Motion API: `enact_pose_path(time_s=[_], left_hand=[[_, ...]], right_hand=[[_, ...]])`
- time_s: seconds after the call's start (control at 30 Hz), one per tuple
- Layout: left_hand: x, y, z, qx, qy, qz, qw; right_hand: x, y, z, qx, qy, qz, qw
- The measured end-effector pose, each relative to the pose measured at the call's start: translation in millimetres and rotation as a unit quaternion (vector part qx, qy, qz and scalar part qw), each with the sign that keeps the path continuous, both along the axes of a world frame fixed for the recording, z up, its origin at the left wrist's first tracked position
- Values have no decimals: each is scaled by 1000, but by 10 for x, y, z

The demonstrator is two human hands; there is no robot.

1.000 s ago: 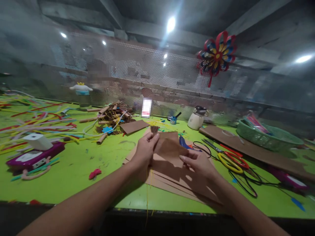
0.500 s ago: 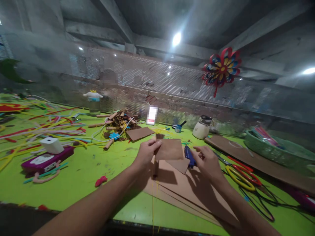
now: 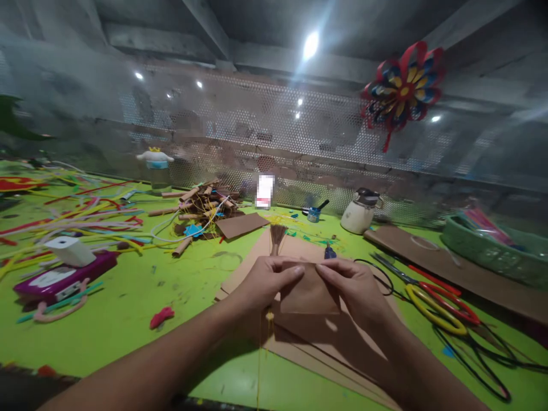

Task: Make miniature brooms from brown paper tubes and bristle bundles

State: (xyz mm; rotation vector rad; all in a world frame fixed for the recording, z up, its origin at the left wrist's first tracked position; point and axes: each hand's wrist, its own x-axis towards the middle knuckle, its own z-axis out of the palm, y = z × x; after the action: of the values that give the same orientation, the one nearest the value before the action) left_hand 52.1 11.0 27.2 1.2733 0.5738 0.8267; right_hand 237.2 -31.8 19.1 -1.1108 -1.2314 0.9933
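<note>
A small brown paper piece (image 3: 310,295) hangs between my hands above larger brown sheets. My left hand (image 3: 266,281) pinches its upper left part, thumb in front. At the upper right edge, my right hand (image 3: 354,282) grips the same paper between thumb and fingers. A rolled brown paper stick with a fringed, brush-like top (image 3: 278,237) rises behind my left hand; whether those fingers also hold it is hidden. Yellow string (image 3: 259,354) trails down below my left hand. Just behind my right fingers is a blue glue gun (image 3: 329,252), mostly covered.
Larger brown sheets (image 3: 308,354) lie beneath my hands on the green table (image 3: 197,337). Right are scissors (image 3: 436,302) with black cable, a long cardboard strip (image 3: 411,257) and a green basket (image 3: 492,251). Left are a purple power strip (image 3: 64,279) and a paper-roll pile (image 3: 205,208).
My right hand has moved from beside the blue glue gun to the small paper and taken hold of it. The paper has come lower and turned, and the view has shifted slightly.
</note>
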Motion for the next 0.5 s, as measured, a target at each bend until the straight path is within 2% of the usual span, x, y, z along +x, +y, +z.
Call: enact_pose_path(time_s=[0.1,0.27,0.5], left_hand=[[23,-14,-7,22,31,0,999],[41,-62,7,44,23,4,999],[29,-133,28,2,31,23,999]], right_hand=[[-30,-58,3,-4,6,-3,1000],[-63,-126,6,-26,73,18,997],[-50,-141,52,-35,57,-23,998]])
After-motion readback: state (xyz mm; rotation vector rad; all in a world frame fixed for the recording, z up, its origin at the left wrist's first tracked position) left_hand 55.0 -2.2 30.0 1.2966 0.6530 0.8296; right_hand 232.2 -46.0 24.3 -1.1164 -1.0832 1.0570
